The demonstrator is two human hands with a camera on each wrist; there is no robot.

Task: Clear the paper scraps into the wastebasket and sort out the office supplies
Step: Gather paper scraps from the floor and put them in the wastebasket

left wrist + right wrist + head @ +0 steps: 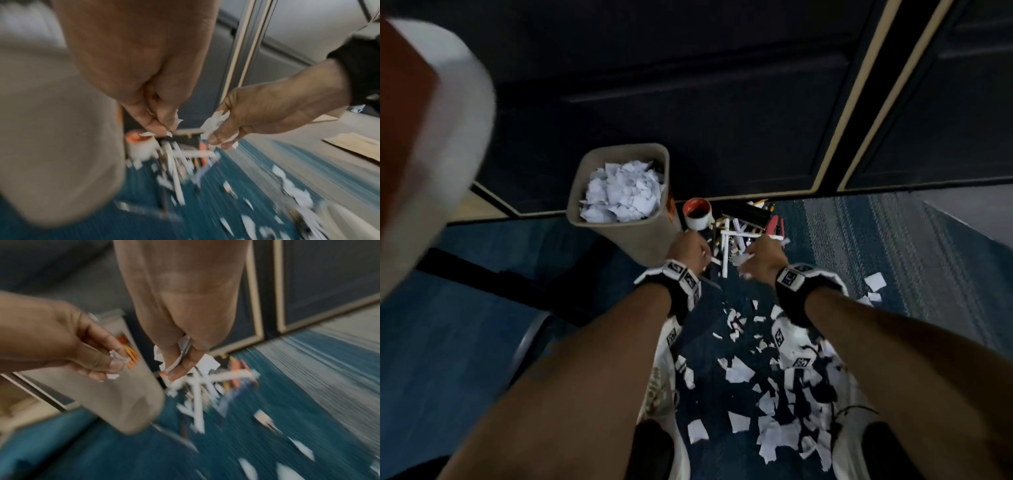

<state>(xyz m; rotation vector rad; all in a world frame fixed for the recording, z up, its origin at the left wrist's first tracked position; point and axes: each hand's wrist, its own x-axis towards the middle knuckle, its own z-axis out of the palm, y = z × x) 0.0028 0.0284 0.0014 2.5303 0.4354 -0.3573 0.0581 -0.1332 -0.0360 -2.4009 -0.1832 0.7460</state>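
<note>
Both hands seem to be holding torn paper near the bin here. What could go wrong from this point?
1. The wastebasket is already heaped with paper to near its rim, so added scraps may slide off onto the carpet.
2. The left hand and right hand pinch loose scraps; bits could drop into the pile of pens beside the cup, mixing waste with supplies.

One wastebasket (619,236) stands on the floor (482,325), and one red-and-white cup (698,214) beside it. Two hands show, left hand (690,248) and right hand (763,257). The pens (726,246) in the heap and the paper scraps (739,371) strewn over the floor are too many and too blurred to count.
</note>
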